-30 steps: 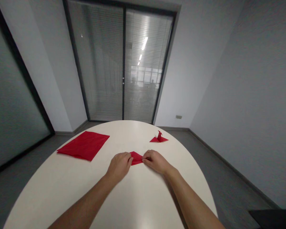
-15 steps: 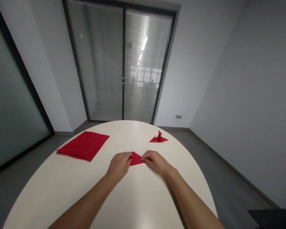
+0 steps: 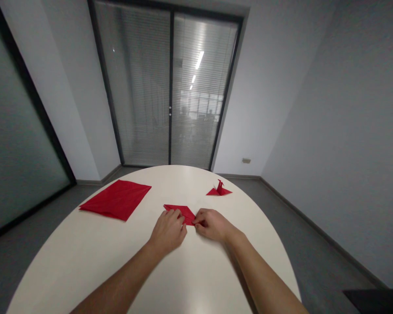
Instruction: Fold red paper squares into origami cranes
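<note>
Three red paper items lie on one white round table (image 3: 196, 270) — one large red sheet (image 3: 116, 200) at left of the frame, one small paper crane (image 3: 219, 189) right of centre, and one folded red paper (image 3: 188, 213) just below the frame's centre, between two bare hands. The folded paper's long axis slants gently from upper left to lower right, one narrow tip pointing left, the other end running under the right fingertips. The left hand (image 3: 168, 229) lays its bent fingers over the paper's near side, close together; whether its thumb pinches from below I cannot tell. The right hand (image 3: 212, 224) has thumb and forefinger brought together — pinching the paper's right end, the other fingers curled in behind
</note>
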